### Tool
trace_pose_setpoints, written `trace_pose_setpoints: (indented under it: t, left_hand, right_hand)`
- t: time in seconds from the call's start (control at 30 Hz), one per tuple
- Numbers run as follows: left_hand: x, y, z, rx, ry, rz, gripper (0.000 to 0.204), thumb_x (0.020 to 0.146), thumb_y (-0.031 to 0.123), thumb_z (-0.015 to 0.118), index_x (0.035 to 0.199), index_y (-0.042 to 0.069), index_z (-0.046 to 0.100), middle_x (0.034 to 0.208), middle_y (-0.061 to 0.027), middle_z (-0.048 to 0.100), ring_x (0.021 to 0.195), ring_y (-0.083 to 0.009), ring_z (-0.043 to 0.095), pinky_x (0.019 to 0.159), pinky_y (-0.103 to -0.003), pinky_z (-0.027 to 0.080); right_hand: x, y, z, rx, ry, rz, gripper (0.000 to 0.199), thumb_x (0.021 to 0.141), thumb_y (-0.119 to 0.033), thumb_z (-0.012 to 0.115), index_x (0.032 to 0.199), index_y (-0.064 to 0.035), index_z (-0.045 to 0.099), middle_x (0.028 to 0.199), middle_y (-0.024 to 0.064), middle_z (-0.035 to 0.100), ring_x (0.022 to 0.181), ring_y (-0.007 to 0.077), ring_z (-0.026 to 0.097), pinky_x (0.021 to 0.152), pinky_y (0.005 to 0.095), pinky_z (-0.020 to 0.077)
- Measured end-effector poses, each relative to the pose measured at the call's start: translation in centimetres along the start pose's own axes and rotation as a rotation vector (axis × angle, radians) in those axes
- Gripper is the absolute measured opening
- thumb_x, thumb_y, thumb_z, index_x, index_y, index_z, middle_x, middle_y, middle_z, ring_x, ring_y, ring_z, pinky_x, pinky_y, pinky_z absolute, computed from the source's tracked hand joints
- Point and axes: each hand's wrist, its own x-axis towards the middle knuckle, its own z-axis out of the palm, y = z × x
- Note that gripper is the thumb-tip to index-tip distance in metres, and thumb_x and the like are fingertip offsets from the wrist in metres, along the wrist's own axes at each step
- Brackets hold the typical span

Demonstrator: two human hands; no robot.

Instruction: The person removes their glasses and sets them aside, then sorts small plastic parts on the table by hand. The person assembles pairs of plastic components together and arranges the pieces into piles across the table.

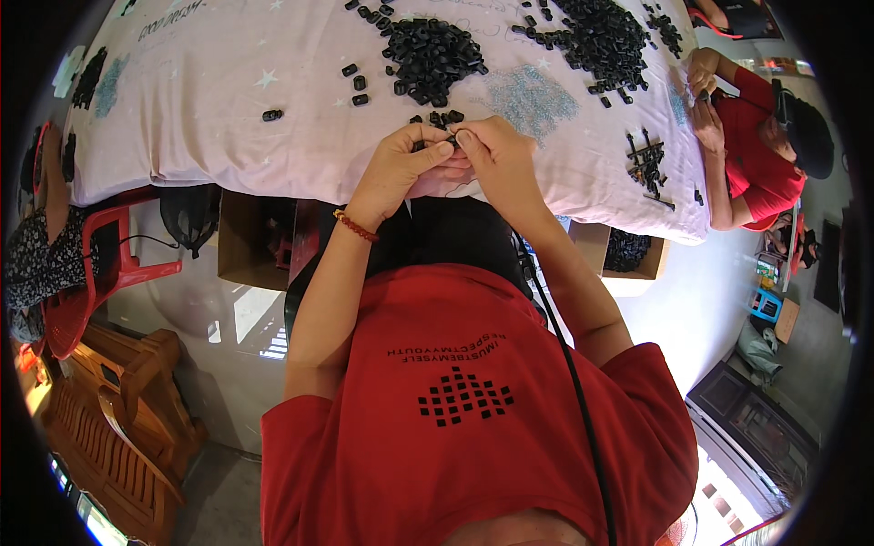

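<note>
My left hand (407,162), with a red bead bracelet at its wrist, pinches a small black plastic part (421,144) at the table's near edge. My right hand (499,156) meets it fingertip to fingertip, thumb and forefinger closed on the same small part; the fingers hide most of it. Just beyond my fingers lie a few loose black parts (446,118). Farther off is a pile of small black plastic parts (435,62). To the right of that pile spreads a patch of tiny blue-grey pieces (530,102), too small to make out.
A pale star-patterned cloth (228,136) covers the table. A larger black pile (605,45) lies at the far right, with long dark pieces (648,164) nearer. A co-worker in red (756,155) works at the right edge. Cardboard boxes (244,241) stand below; a red chair (109,264) is left.
</note>
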Motion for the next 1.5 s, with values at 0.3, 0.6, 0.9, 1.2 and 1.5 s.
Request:
trace_pose_setpoints:
  t: [0.3, 0.6, 0.9, 1.2, 1.5]
  left_hand:
    - [-0.1, 0.3, -0.2, -0.067, 0.026, -0.051, 0.016, 0.097, 0.008, 0.066, 0.108, -0.003, 0.063, 0.103, -0.0107, 0.070, 0.089, -0.0147, 0.070, 0.082, -0.027, 0.059]
    - [0.3, -0.1, -0.9, -0.162, -0.037, -0.066, 0.018, 0.101, 0.009, 0.060, 0.113, -0.004, 0.063, 0.100, -0.0097, 0.069, 0.089, -0.0173, 0.070, 0.083, -0.035, 0.062]
    - [-0.2, 0.7, 0.2, -0.088, 0.025, -0.031, 0.021, 0.100, 0.011, 0.063, 0.115, -0.003, 0.060, 0.101, -0.0083, 0.067, 0.088, -0.0131, 0.068, 0.078, -0.029, 0.062]
    - [-0.4, 0.5, 0.3, -0.029, 0.034, 0.003, 0.026, 0.100, 0.010, 0.063, 0.122, -0.002, 0.056, 0.093, -0.0041, 0.066, 0.082, -0.0095, 0.067, 0.073, -0.025, 0.059]
    - [0.1, 1.0, 0.1, 0.118, 0.052, -0.002, 0.031, 0.099, 0.013, 0.067, 0.124, -0.002, 0.056, 0.095, -0.0046, 0.067, 0.079, -0.0097, 0.066, 0.075, -0.024, 0.058]
  right_hand:
    - [-0.6, -2.3, -0.9, -0.541, -0.056, -0.302, 0.034, 0.088, -0.023, 0.071, 0.117, -0.0084, 0.061, 0.099, 0.0058, 0.060, 0.096, 0.0232, 0.059, 0.091, 0.0471, 0.0318]
    - [-0.3, -1.4, -0.7, -0.631, -0.012, -0.392, 0.028, 0.086, -0.027, 0.073, 0.104, -0.0094, 0.060, 0.092, 0.0050, 0.057, 0.091, 0.0226, 0.058, 0.089, 0.0463, 0.0314]
    - [-0.1, -1.0, -0.8, -0.531, 0.031, -0.432, 0.027, 0.083, -0.029, 0.075, 0.097, -0.0106, 0.061, 0.083, 0.0024, 0.057, 0.082, 0.0209, 0.060, 0.087, 0.0448, 0.0316]
    - [-0.1, -0.8, -0.5, -0.505, 0.046, -0.461, 0.029, 0.079, -0.028, 0.078, 0.096, -0.0096, 0.062, 0.079, 0.0015, 0.056, 0.078, 0.0202, 0.059, 0.087, 0.0438, 0.0329]
    - [-0.4, -0.6, 0.0, -0.537, 0.023, -0.457, 0.031, 0.084, -0.028, 0.074, 0.105, -0.0076, 0.063, 0.083, 0.0031, 0.058, 0.082, 0.0206, 0.059, 0.091, 0.0457, 0.0330]
